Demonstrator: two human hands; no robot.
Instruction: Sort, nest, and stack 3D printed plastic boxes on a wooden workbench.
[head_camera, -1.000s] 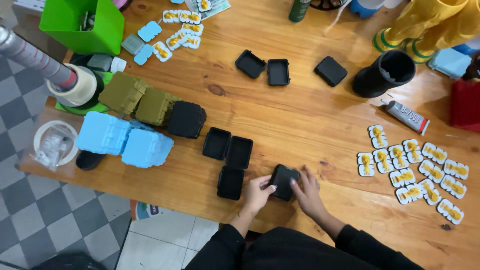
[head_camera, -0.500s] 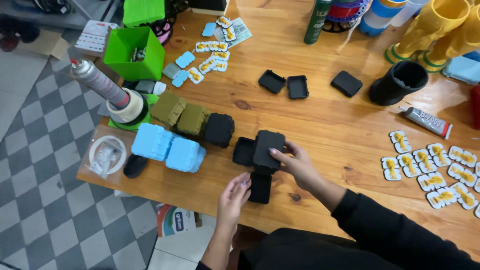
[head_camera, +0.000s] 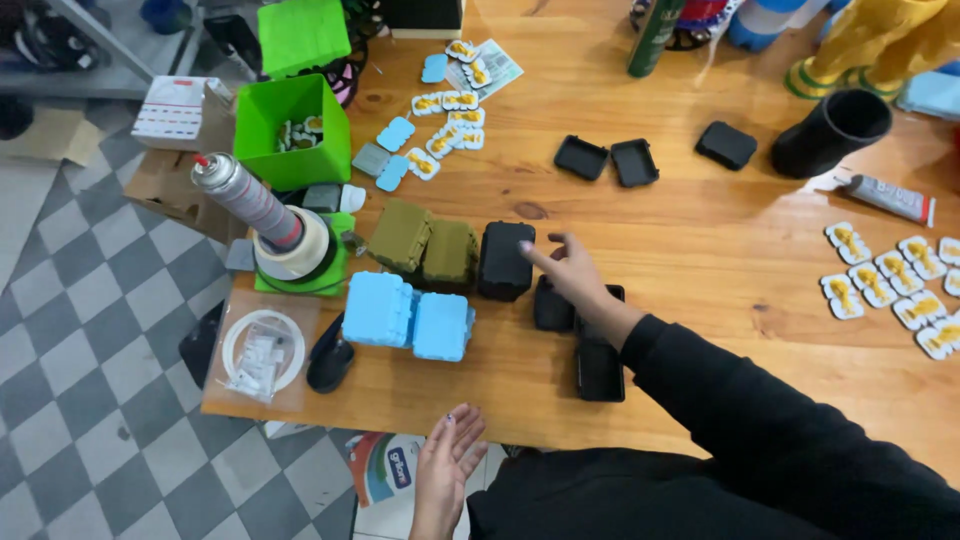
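My right hand (head_camera: 572, 276) reaches left across the wooden table (head_camera: 700, 250), fingers apart and holding nothing. Its fingertips are just beside a closed black case (head_camera: 505, 260), which stands next to two olive cases (head_camera: 425, 245). Under my wrist lie open black case halves (head_camera: 600, 368). Two light blue cases (head_camera: 410, 320) sit in front of the olive ones. My left hand (head_camera: 448, 468) hangs open below the table's near edge, touching nothing.
A green bin (head_camera: 292, 130), a spray can (head_camera: 245, 200) standing in a tape roll (head_camera: 295, 258), and yellow-printed stickers (head_camera: 900, 285) lie around. More black cases (head_camera: 607, 160) sit at the back, along with a black cup (head_camera: 830, 130) and a glue tube (head_camera: 890, 197).
My right hand carried a black case leftward, and the case now stands beside the olive ones with the hand open. My left hand has dropped below the table edge.
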